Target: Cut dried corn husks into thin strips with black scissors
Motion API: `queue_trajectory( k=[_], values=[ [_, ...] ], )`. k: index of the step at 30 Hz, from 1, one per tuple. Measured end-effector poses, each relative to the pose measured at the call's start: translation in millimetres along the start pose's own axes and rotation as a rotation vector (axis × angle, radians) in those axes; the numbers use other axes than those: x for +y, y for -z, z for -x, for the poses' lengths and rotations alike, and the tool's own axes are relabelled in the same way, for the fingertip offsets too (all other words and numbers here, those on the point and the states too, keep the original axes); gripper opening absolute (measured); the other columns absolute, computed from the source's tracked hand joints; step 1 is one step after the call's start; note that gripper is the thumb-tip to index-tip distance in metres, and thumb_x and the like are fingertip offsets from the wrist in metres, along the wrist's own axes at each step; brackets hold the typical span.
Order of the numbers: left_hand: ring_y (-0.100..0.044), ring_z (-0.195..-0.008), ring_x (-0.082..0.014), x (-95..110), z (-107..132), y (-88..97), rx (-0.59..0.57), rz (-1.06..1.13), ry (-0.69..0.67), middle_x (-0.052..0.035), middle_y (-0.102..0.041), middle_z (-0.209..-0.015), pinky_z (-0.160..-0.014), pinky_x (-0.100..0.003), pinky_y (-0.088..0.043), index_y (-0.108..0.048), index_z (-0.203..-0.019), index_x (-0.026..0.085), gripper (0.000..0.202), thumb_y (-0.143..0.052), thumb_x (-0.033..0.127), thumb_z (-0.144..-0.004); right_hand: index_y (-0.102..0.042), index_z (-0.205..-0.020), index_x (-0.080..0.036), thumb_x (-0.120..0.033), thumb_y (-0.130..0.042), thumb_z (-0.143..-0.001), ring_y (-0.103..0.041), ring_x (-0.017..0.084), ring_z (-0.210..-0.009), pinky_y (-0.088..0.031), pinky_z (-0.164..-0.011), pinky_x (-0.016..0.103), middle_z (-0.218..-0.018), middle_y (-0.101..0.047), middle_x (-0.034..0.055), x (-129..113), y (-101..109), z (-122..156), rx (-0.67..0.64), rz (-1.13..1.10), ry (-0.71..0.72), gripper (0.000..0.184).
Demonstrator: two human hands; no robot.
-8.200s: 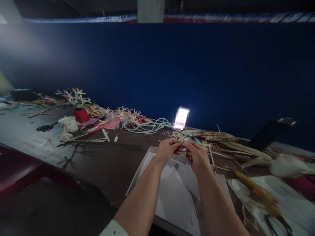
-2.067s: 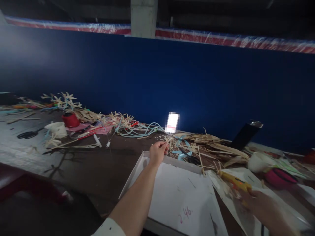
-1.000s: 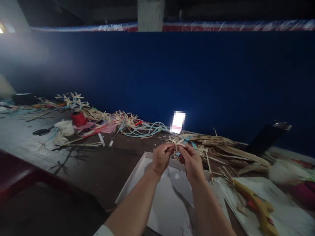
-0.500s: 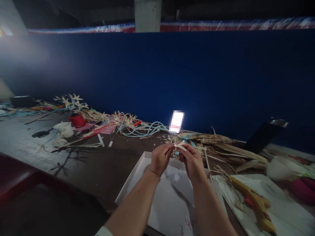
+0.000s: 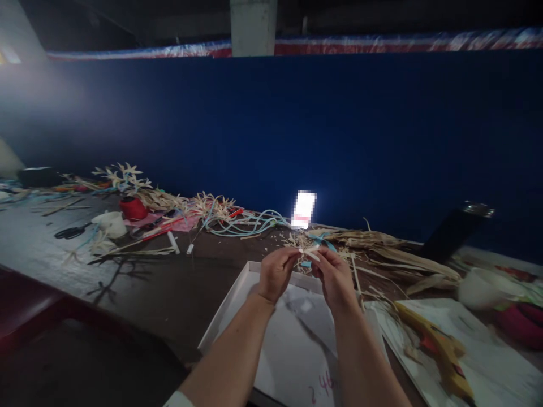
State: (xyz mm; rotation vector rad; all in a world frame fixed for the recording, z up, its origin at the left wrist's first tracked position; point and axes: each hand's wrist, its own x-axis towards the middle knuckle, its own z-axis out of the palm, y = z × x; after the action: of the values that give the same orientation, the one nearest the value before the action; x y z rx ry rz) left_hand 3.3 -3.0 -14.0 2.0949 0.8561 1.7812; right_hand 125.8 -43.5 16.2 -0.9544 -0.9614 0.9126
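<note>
1. We see both hands raised side by side at the lower centre of the frame, above the far edge of a shallow white box (image 5: 224, 323).
2. The left hand (image 5: 275, 275) is closed, with thumb and fingertips pinching one end of a small pale straw piece (image 5: 309, 250).
3. The right hand (image 5: 336, 278) is closed too and pinches the other end of that piece, so the straw piece sits between the two sets of fingertips, just above the middle of the frame's lower half.
4. We cannot make out the exact shape of the straw piece, which is small and slightly blurred.
5. Right behind the hands lies a heap of dried husks (image 5: 394, 249), running toward the right edge, with a few light blue strips mixed in.
6. At the lower right a yellow glue gun (image 5: 439, 346) lies on a white sheet (image 5: 492, 362), well apart from the right hand.
7. Left of centre we find a tangle of blue cords (image 5: 248, 223) on the dark table (image 5: 169, 282).
8. Further toward the left edge are a red cup (image 5: 133, 208), a white bowl (image 5: 112, 222) just beside it, and black scissors (image 5: 70, 230).
9. A bundle of straw flowers (image 5: 125, 175) lies behind the cup, at the left of the frame.
10. A dark blue wall (image 5: 297, 130) fills the upper half of the frame.
</note>
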Motion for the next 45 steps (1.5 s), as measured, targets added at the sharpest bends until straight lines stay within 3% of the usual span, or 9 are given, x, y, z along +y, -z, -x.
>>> queue_trajectory(
  k=[19, 45],
  values=[
    [-0.062, -0.083, -0.0129, 3, -1, 1.7, -0.076, 0.054, -0.046, -0.0051, -0.069, -0.088, -0.078, -0.025, -0.048, -0.066, -0.089, 0.018, 0.016, -0.053, 0.023, -0.080, -0.064, -0.071, -0.018, -0.028, -0.067, -0.067, -0.039, 0.007, -0.051, -0.029, -0.044, 0.020, -0.064, -0.054, -0.0012, 5, 13, -3, -0.057, -0.036, -0.061, 0.012],
    [-0.062, -0.081, -0.0130, 6, -2, 3.1, -0.121, 0.071, 0.027, -0.0047, -0.068, -0.087, -0.078, -0.025, -0.048, -0.066, -0.088, 0.019, 0.017, -0.052, 0.026, -0.081, -0.060, -0.068, -0.018, -0.033, -0.067, -0.067, -0.038, 0.008, -0.050, -0.029, -0.046, 0.021, -0.061, -0.050, -0.0022, 3, 13, -2, -0.072, 0.016, -0.032, 0.016]
  ],
)
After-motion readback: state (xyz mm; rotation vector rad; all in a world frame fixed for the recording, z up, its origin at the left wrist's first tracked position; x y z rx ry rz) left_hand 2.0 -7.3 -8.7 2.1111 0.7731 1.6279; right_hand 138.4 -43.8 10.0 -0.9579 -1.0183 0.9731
